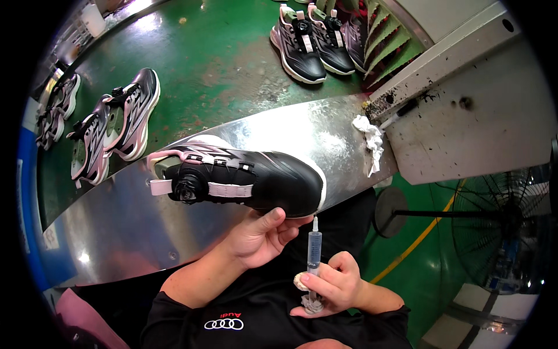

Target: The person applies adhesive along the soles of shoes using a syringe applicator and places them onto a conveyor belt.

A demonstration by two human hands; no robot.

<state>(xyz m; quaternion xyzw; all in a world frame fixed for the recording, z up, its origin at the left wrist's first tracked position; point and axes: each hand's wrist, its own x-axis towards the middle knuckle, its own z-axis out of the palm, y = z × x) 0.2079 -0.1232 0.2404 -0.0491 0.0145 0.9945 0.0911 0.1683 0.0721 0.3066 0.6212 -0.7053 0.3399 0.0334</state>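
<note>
A black sneaker (279, 177) with pink trim, a dial closure and a white sole lies on its side across the metal ledge. My left hand (261, 237) grips its near edge by the toe, with the thumb on the upper and the fingers partly hidden beneath. In my right hand (335, 283) is a clear syringe (314, 250), held upright and partly filled with clear liquid. Its tip touches or nearly touches the sole edge near the toe. Fingers wrap the barrel, and the thumb is at its lower end. Some whitish wrapping covers a finger.
More sneakers (133, 113) stand on the green surface at left, and others (299, 49) at the far side beside green bristle-like strips (386, 38). Crumpled white tissue (370, 142) and a dark-tipped brush (401, 113) lie on the metal ledge (343, 125). A black fan (505, 218) stands at right.
</note>
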